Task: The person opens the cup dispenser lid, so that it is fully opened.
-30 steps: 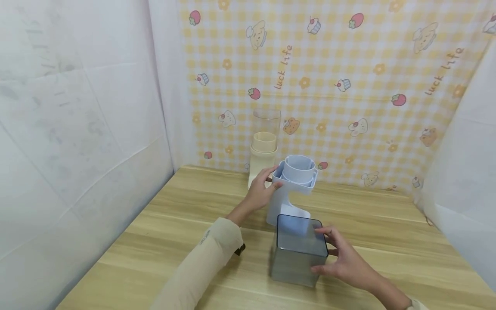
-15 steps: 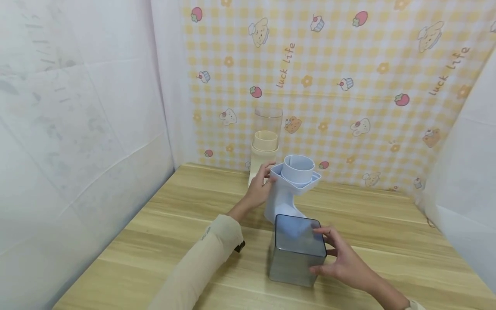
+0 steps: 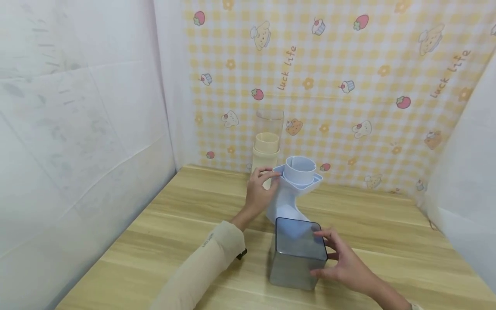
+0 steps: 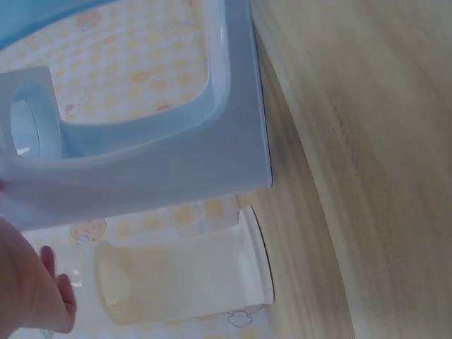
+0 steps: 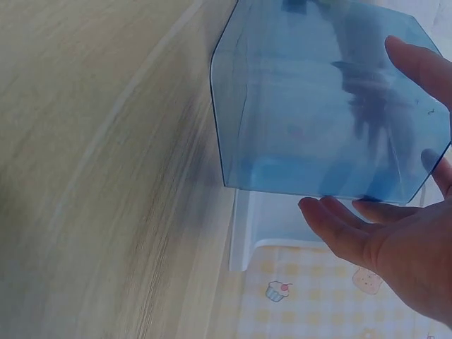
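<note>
A light-blue plastic dispenser stand (image 3: 286,202) with a round collar (image 3: 300,170) on its square top stands mid-table, one corner turned toward me. My left hand (image 3: 257,191) grips the left corner of that top, fingers at the rim and thumb on the near side. In front of the stand rests a smoky see-through square box (image 3: 296,267), its flat closed face up. Thumb and fingers of my right hand (image 3: 345,262) hold the box at its right corner. The right wrist view shows the fingers along one wall of the box (image 5: 304,120) and the thumb across another.
Behind the stand, a cream dispenser (image 3: 265,161) with a clear cylinder (image 3: 270,122) on top stands near the patterned backdrop (image 3: 329,107). White cloth (image 3: 97,107) hangs at the left side. The wooden tabletop (image 3: 162,232) stretches around both hands.
The light-blue stand has turned, so its square top now points a corner toward me. My left hand has shifted slightly along the rim. The box and right hand stay in place.
</note>
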